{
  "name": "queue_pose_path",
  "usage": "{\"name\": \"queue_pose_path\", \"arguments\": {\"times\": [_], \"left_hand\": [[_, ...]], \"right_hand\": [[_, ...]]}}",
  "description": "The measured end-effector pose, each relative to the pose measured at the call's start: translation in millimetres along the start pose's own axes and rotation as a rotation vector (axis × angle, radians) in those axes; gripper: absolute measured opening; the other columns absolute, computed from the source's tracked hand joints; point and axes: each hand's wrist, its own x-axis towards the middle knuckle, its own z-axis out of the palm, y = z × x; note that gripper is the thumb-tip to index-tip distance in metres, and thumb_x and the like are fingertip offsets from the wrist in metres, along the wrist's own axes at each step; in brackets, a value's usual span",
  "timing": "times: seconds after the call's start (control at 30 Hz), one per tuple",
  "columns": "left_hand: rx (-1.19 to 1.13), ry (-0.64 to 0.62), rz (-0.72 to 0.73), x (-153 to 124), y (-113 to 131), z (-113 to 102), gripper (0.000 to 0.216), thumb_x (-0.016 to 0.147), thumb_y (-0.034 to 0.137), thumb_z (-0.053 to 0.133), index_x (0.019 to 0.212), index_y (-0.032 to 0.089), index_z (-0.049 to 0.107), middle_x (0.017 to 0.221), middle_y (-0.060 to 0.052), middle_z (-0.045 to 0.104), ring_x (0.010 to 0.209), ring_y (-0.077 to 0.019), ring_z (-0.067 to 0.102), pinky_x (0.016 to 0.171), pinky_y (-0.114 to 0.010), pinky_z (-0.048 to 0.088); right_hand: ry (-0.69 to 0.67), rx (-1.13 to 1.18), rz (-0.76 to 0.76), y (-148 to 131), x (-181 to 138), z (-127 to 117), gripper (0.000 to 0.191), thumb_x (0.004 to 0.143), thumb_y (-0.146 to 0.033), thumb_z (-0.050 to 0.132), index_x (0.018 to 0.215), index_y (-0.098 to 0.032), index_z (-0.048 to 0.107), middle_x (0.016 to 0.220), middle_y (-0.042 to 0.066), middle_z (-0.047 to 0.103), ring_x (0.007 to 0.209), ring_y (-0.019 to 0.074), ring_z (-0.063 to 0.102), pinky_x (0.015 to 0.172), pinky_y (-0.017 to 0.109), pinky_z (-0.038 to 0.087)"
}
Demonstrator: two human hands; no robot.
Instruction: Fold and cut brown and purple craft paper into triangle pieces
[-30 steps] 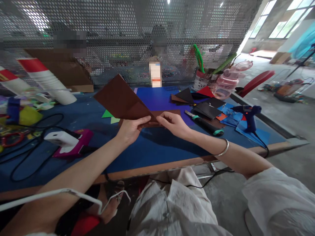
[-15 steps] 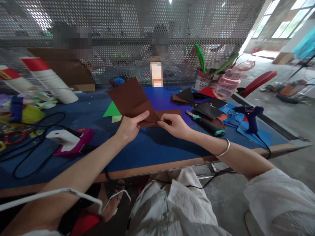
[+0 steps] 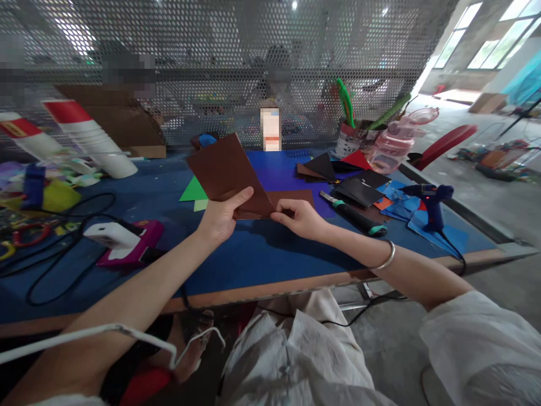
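Observation:
A brown sheet of card (image 3: pixel 226 169) is held tilted above the blue table (image 3: pixel 270 254). My left hand (image 3: pixel 222 217) grips its lower left part, thumb across the front face and fingers behind it. At the lower right corner my right hand (image 3: pixel 300 217) pinches the card between thumb and fingertips. Another piece of brown card (image 3: pixel 296 198) shows behind, lying over a dark blue sheet (image 3: pixel 274 169). Corners of a green sheet (image 3: pixel 192 190) and a pale green one stick out to the left of my left hand.
On the right lie a utility knife (image 3: pixel 355 214), black card pieces (image 3: pixel 359 189) and a blue glue gun (image 3: pixel 433 200). A pink bottle (image 3: pixel 391 146) stands behind them. Leftward are a purple power strip (image 3: pixel 143 239), black cables and stacked paper cups (image 3: pixel 91 138). Metal mesh (image 3: pixel 203 73) rises behind.
The lower part of the brown card, which showed a raised fold by my left thumb, now looks flatter. Both hands keep their hold in nearly the same place.

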Motion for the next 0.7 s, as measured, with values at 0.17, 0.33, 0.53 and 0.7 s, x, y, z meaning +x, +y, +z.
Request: {"name": "queue_pose_path", "arguments": {"times": [0.17,0.33,0.53,0.7], "left_hand": [[0.021,0.009,0.023,-1.1,0.2,1.3,0.042,0.049,0.041,0.1,0.083,0.029,0.078,0.113,-0.005,0.081,0.125,-0.0382,0.068,0.101,-0.053,0.062],[0.023,-0.012,0.014,-1.7,0.4,0.9,0.041,0.052,0.041,0.099,0.085,0.028,0.078,0.112,-0.005,0.081,0.125,-0.0371,0.068,0.1,-0.051,0.063],[0.037,-0.013,0.042,-1.9,-0.2,1.2,0.042,0.054,0.042,0.097,0.089,0.03,0.077,0.109,-0.004,0.082,0.124,-0.0351,0.07,0.099,-0.049,0.064],[0.038,-0.011,0.009,-2.9,1.1,2.4,0.039,0.054,0.04,0.096,0.087,0.029,0.076,0.104,-0.004,0.082,0.116,-0.037,0.073,0.09,-0.051,0.066]], "right_hand": [[-0.004,-0.039,0.004,1.5,-1.6,1.3,0.035,0.093,-0.047,0.06,0.07,-0.022,0.051,0.065,-0.004,0.05,0.064,0.0124,0.041,0.064,0.029,0.031],[0.003,-0.033,0.004,1.6,-1.5,1.5,0.034,0.091,-0.046,0.062,0.07,-0.022,0.051,0.066,-0.004,0.05,0.065,0.0127,0.042,0.065,0.029,0.032],[-0.001,-0.05,0.014,3.6,-1.3,2.4,0.034,0.092,-0.046,0.062,0.07,-0.022,0.051,0.066,-0.003,0.052,0.066,0.0131,0.044,0.065,0.028,0.033],[-0.005,-0.047,0.005,3.2,-1.2,2.2,0.035,0.092,-0.047,0.062,0.069,-0.022,0.051,0.065,-0.004,0.052,0.065,0.0129,0.042,0.065,0.029,0.032]]}}
